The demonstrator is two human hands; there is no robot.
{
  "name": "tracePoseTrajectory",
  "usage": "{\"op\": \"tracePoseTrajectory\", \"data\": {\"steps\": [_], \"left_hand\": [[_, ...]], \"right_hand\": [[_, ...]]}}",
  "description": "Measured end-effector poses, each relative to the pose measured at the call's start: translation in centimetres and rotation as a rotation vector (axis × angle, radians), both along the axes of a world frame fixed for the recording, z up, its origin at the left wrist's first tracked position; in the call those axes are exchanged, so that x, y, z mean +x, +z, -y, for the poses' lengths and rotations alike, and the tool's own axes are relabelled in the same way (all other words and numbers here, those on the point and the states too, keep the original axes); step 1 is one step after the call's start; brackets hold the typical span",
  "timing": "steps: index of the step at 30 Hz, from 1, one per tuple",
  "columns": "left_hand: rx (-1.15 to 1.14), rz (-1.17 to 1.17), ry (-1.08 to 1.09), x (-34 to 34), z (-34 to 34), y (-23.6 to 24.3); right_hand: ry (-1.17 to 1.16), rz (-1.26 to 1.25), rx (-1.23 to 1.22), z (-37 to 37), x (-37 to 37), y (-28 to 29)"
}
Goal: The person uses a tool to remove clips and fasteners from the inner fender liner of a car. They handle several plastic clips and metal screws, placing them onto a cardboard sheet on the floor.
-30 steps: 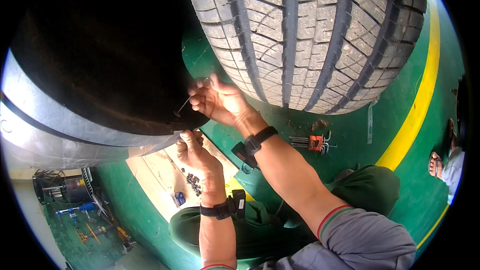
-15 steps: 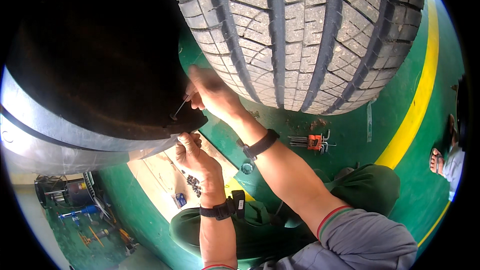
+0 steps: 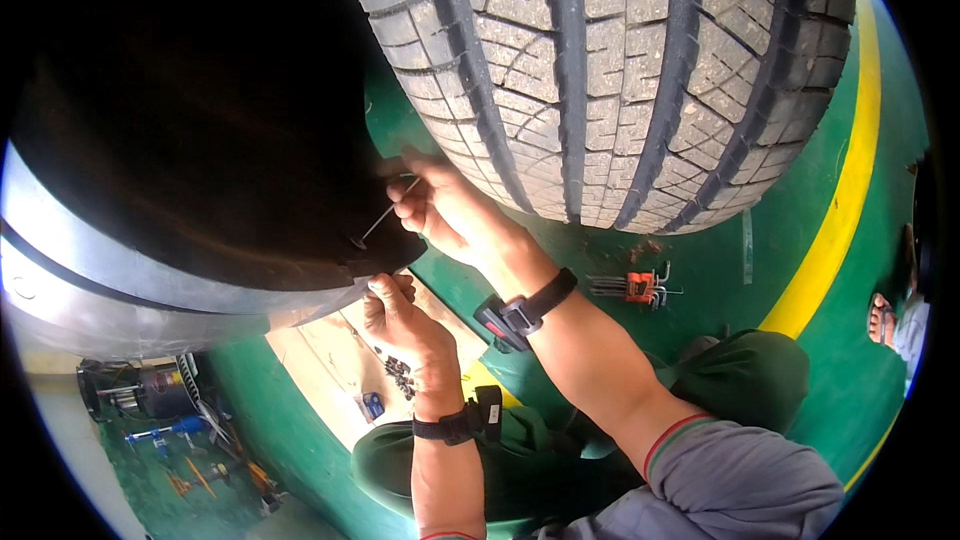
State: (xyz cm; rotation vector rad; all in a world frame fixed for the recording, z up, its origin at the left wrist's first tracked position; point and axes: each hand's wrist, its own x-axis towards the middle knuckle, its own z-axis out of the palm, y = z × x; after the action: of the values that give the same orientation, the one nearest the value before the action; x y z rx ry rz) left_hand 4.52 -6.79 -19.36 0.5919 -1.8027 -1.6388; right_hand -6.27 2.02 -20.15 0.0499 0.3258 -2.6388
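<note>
A thin hex key (image 3: 388, 212) is held in my right hand (image 3: 450, 205), its fingers closed round the upper end. The key's lower tip meets a small dark fastener (image 3: 358, 242) on the black wheel-arch liner (image 3: 250, 230). Just below, my left hand (image 3: 405, 320) is closed, thumb and fingers pinching the lower corner of the silver bumper (image 3: 290, 308). The fingertips are partly hidden there. Close above my right hand hangs the large treaded tire (image 3: 610, 80).
Under my left hand lies a cardboard sheet (image 3: 310, 365) with several small dark fasteners (image 3: 398, 375) and a blue box (image 3: 373, 404). An orange-holder hex key set (image 3: 638, 287) is on the green floor. Tools (image 3: 180, 430) lie at lower left; another person's foot (image 3: 880, 322) shows at right.
My right hand has turned at the wrist, and the hex key slants more to the right. The left hand keeps its place at the bumper corner. The whole view has shifted slightly.
</note>
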Motion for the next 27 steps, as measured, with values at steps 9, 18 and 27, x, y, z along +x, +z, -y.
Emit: {"op": "tracePoseTrajectory", "data": {"steps": [9, 18, 27], "left_hand": [[-0.006, -0.004, -0.026, -0.1, 0.2, -0.4], [-0.005, -0.041, -0.023, -0.3, 0.0, -0.4], [-0.026, -0.037, -0.002, -0.3, 0.0, -0.6]], "right_hand": [[-0.018, -0.180, -0.393, 0.1, 0.3, -2.0], [-0.356, -0.136, 0.286, 1.2, 0.8, -0.7], [-0.520, 0.092, 0.524, 2.4, 2.6, 2.4]]}}
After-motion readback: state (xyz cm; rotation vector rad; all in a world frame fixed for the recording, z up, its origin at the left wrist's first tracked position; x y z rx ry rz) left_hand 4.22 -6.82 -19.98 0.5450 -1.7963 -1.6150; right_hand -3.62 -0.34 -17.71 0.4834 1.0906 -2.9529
